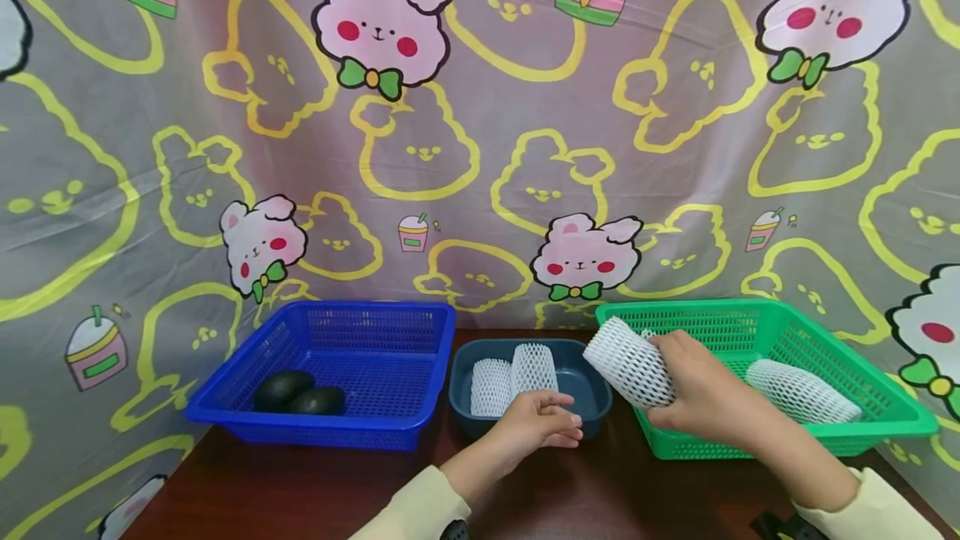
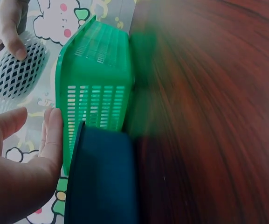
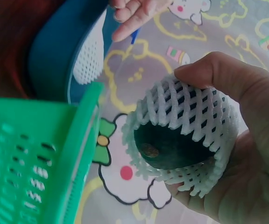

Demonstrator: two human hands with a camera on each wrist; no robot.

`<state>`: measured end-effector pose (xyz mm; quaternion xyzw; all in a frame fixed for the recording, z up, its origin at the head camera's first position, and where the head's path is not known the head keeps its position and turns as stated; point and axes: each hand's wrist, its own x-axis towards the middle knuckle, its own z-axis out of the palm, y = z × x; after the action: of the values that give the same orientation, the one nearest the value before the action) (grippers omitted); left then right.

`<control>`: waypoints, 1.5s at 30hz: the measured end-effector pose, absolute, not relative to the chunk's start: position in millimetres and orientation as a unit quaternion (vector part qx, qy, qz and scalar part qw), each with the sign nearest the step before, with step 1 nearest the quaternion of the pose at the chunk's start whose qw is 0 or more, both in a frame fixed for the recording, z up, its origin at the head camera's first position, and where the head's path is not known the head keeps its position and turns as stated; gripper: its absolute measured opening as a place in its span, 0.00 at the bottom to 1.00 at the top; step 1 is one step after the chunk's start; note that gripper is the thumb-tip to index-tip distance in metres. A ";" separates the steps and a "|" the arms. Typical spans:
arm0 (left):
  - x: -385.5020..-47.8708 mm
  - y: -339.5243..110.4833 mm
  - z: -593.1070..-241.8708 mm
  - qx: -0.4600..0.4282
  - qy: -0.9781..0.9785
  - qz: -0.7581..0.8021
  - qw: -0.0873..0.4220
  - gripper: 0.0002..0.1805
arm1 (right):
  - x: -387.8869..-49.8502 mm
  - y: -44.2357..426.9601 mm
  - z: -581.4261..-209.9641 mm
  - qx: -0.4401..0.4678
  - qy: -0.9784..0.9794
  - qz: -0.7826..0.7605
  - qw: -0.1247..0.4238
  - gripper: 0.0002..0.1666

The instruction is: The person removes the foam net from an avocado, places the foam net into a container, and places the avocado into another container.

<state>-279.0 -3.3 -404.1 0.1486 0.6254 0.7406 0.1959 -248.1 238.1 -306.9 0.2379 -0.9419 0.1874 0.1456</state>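
My right hand holds a dark green avocado inside a white foam net sleeve, above the left edge of the green basket. Thumb and fingers wrap the sleeve, and the avocado's stem end shows at its opening in the right wrist view. Over the front rim of the grey-blue basin hovers my left hand, holding nothing, fingers relaxed and apart. Behind it two white foam net sleeves lie in the basin. Another netted piece rests in the green basket; its contents are hard to make out.
On the left stands a blue basket with two bare dark avocados in its front left corner. All the containers sit on a dark reddish wooden table. A patterned curtain rises right behind them.
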 end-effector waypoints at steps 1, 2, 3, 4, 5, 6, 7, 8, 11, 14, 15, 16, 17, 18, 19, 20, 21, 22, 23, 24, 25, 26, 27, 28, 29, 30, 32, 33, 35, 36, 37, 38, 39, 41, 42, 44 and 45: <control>-278.1 -6.0 -404.5 0.148 0.626 0.741 0.192 0.21 | -247.6 236.0 -308.6 0.241 -0.940 0.188 0.151 0.46; -277.3 -8.7 -404.7 0.148 0.628 0.740 0.189 0.21 | -246.9 233.8 -310.2 0.243 -0.939 0.189 0.155 0.45; -276.4 -11.4 -404.6 0.148 0.632 0.738 0.185 0.21 | -246.3 231.5 -311.8 0.245 -0.937 0.191 0.158 0.45; -275.5 -14.4 -404.5 0.148 0.636 0.735 0.182 0.21 | -245.5 229.4 -313.2 0.247 -0.936 0.192 0.162 0.44; -274.6 -17.4 -404.6 0.149 0.641 0.732 0.178 0.22 | -244.7 227.2 -314.6 0.249 -0.934 0.196 0.164 0.44; -273.8 -20.3 -404.6 0.151 0.646 0.728 0.173 0.22 | -244.0 225.1 -316.0 0.251 -0.933 0.198 0.167 0.43; -273.1 -23.4 -404.8 0.153 0.652 0.723 0.170 0.21 | -243.4 222.8 -317.4 0.253 -0.932 0.200 0.168 0.43; -272.7 -26.4 -404.6 0.156 0.657 0.719 0.167 0.21 | -242.6 220.6 -318.8 0.253 -0.931 0.201 0.167 0.42; -271.0 -35.4 -404.5 0.160 0.672 0.705 0.159 0.22 | -239.9 214.1 -323.1 0.254 -0.931 0.205 0.162 0.43; -268.5 -44.4 -403.1 0.174 0.681 0.696 0.147 0.22 | -237.4 207.5 -327.2 0.256 -0.932 0.204 0.156 0.44; -267.5 -47.4 -402.5 0.180 0.684 0.693 0.142 0.22 | -236.6 205.5 -328.7 0.258 -0.931 0.205 0.154 0.44; -266.6 -50.5 -401.5 0.187 0.686 0.690 0.137 0.22 | -236.0 203.4 -330.2 0.260 -0.931 0.205 0.153 0.44; -265.7 -53.4 -400.8 0.194 0.687 0.688 0.131 0.22 | -235.5 201.5 -331.7 0.264 -0.930 0.206 0.153 0.44; -264.9 -56.3 -400.0 0.200 0.690 0.684 0.125 0.22 | -235.3 199.9 -333.5 0.269 -0.928 0.208 0.152 0.44; -264.5 -59.2 -399.7 0.205 0.692 0.682 0.121 0.22 | -234.9 198.3 -335.4 0.272 -0.927 0.210 0.149 0.44; -263.8 -61.9 -399.3 0.207 0.693 0.680 0.117 0.22 | -234.7 196.7 -337.4 0.277 -0.926 0.212 0.147 0.44; -263.1 -64.5 -399.2 0.209 0.696 0.678 0.114 0.21 | -234.5 195.2 -339.7 0.282 -0.924 0.212 0.146 0.44; -262.2 -67.0 -399.3 0.210 0.699 0.675 0.112 0.21 | -234.3 193.6 -341.8 0.287 -0.923 0.214 0.143 0.44; -261.5 -69.5 -400.0 0.210 0.701 0.672 0.110 0.21 | -234.2 192.0 -344.0 0.292 -0.922 0.214 0.140 0.44; -260.6 -71.8 -400.6 0.209 0.704 0.670 0.109 0.21 | -233.9 190.3 -346.1 0.296 -0.921 0.214 0.134 0.45; -259.7 -73.9 -401.7 0.209 0.706 0.668 0.108 0.20 | -233.7 188.6 -348.0 0.299 -0.922 0.212 0.128 0.46; -258.8 -76.0 -402.4 0.210 0.710 0.664 0.107 0.20 | -233.7 186.9 -349.7 0.303 -0.921 0.210 0.124 0.46; -258.1 -78.0 -403.4 0.211 0.714 0.659 0.106 0.20 | -233.6 185.1 -351.0 0.304 -0.922 0.211 0.118 0.46; -257.5 -79.9 -404.2 0.212 0.717 0.655 0.105 0.20 | -233.6 183.3 -352.1 0.305 -0.923 0.209 0.111 0.46; -256.9 -82.0 -405.1 0.213 0.720 0.652 0.103 0.19 | -233.8 181.5 -353.1 0.305 -0.924 0.206 0.105 0.47; -256.2 -84.0 -405.6 0.214 0.725 0.647 0.101 0.19 | -233.9 179.7 -353.9 0.305 -0.925 0.205 0.099 0.47; -255.1 -88.2 -406.5 0.220 0.741 0.628 0.091 0.18 | -234.4 176.3 -355.3 0.306 -0.926 0.203 0.089 0.47; -254.5 -90.4 -406.8 0.222 0.751 0.616 0.084 0.18 | -234.7 174.7 -356.0 0.305 -0.927 0.203 0.083 0.48; -253.0 -94.8 -407.1 0.228 0.771 0.590 0.069 0.16 | -234.9 172.3 -357.9 0.305 -0.928 0.203 0.069 0.48; -252.3 -96.9 -406.9 0.231 0.782 0.576 0.061 0.16 | -235.1 171.4 -359.2 0.304 -0.928 0.207 0.061 0.49; -251.5 -98.9 -406.8 0.234 0.790 0.564 0.055 0.16 | -235.4 170.7 -360.6 0.305 -0.928 0.209 0.054 0.49; -250.6 -100.7 -406.3 0.235 0.796 0.555 0.051 0.16 | -235.8 170.2 -362.4 0.306 -0.927 0.211 0.048 0.49; -249.9 -102.4 -406.2 0.237 0.801 0.548 0.048 0.15 | -236.2 169.6 -364.2 0.306 -0.927 0.214 0.042 0.48; -248.5 -105.1 -405.7 0.239 0.807 0.539 0.045 0.15 | -237.5 168.5 -368.3 0.314 -0.924 0.216 0.034 0.48; -247.8 -106.2 -405.8 0.241 0.809 0.535 0.044 0.15 | -238.1 167.8 -370.2 0.319 -0.922 0.217 0.031 0.48; -247.1 -108.1 -406.7 0.245 0.810 0.532 0.041 0.15 | -239.3 165.9 -374.0 0.331 -0.918 0.216 0.027 0.47; -246.9 -108.9 -407.5 0.248 0.811 0.528 0.038 0.14 | -239.7 164.9 -375.8 0.336 -0.917 0.216 0.022 0.46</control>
<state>-246.9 -108.9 -407.5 0.2482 0.8111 0.5283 0.0377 -239.7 164.9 -375.8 0.3356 -0.9167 0.2156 0.0222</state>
